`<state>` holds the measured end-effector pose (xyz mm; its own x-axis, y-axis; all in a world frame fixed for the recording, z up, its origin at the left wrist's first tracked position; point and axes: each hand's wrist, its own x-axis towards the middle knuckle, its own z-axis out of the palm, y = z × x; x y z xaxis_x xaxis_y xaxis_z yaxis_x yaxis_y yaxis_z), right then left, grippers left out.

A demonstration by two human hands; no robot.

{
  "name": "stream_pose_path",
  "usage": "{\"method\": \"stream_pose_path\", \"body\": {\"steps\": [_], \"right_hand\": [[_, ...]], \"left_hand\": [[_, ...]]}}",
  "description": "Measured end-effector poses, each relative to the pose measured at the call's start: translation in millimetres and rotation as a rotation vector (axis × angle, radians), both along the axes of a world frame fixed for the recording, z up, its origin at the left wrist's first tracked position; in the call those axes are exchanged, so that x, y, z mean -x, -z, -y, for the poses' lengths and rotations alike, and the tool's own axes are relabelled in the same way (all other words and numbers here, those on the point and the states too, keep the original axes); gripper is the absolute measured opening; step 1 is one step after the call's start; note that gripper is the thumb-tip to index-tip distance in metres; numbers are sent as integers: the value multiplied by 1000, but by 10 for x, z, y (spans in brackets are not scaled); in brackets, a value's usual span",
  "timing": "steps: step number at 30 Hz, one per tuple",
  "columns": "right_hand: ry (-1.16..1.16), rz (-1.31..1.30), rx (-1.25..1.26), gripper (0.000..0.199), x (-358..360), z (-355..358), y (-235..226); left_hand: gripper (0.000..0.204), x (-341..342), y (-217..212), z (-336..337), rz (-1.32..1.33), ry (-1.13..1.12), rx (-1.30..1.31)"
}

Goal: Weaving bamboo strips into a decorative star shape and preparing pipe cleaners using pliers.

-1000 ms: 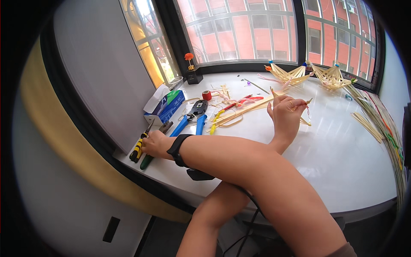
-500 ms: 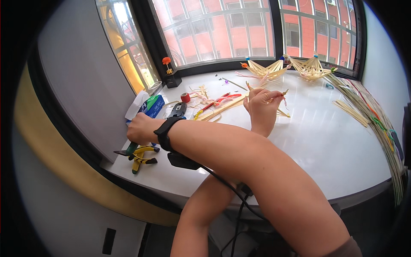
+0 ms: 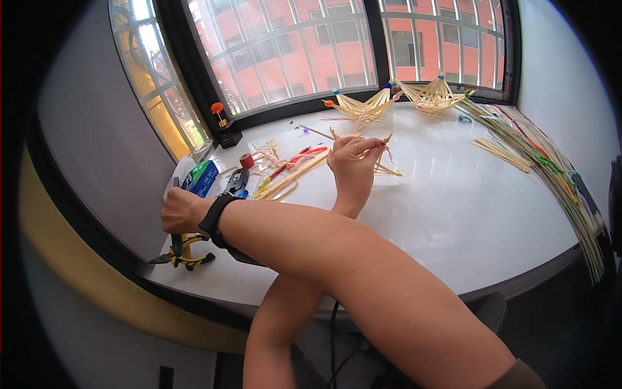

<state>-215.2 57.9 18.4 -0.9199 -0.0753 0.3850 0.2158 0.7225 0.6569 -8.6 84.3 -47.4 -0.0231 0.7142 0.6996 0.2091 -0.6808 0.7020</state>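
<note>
My forearms cross, the right one on top. My left hand is closed in a pinch on a frame of pale bamboo strips, above the white table. A thin reddish string dangles from the pinched corner; the palm side is hidden. Far to the left, my right hand, below a black wristband, is closed around a tool with a dark green handle. The fist hides most of this tool, so I cannot tell its kind. Just beneath it lie yellow-and-black pliers at the table's left edge.
A blue-green tissue box, red spool, and black crimping tool stand behind my right hand. Loose bamboo strips lie mid-table. Two woven bamboo pieces rest by the window. Long thin sticks line the right edge.
The whole view has shifted, so the scene sits further left. The green-handled tool has turned more upright in my right fist. My left hand keeps its pinch on the bamboo frame.
</note>
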Motion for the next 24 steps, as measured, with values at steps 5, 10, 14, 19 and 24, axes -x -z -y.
{"method": "stream_pose_path", "body": {"steps": [5,10,14,19,24], "right_hand": [[26,-144,367,15,-66,-159,43],[-48,-167,474,16,-201,-412,13],[5,-457,600,10,-322,-610,51],[-67,-996,924,11,-314,-546,-217],[-62,-1133,1305,17,-958,-846,-533]], "left_hand": [[11,57,-18,3,-6,16,-8],[11,-23,-55,27,-46,15,2],[11,-61,10,-15,-13,23,44],[4,54,8,-49,-57,-81,-104],[25,-66,334,-526,233,515,116]]}}
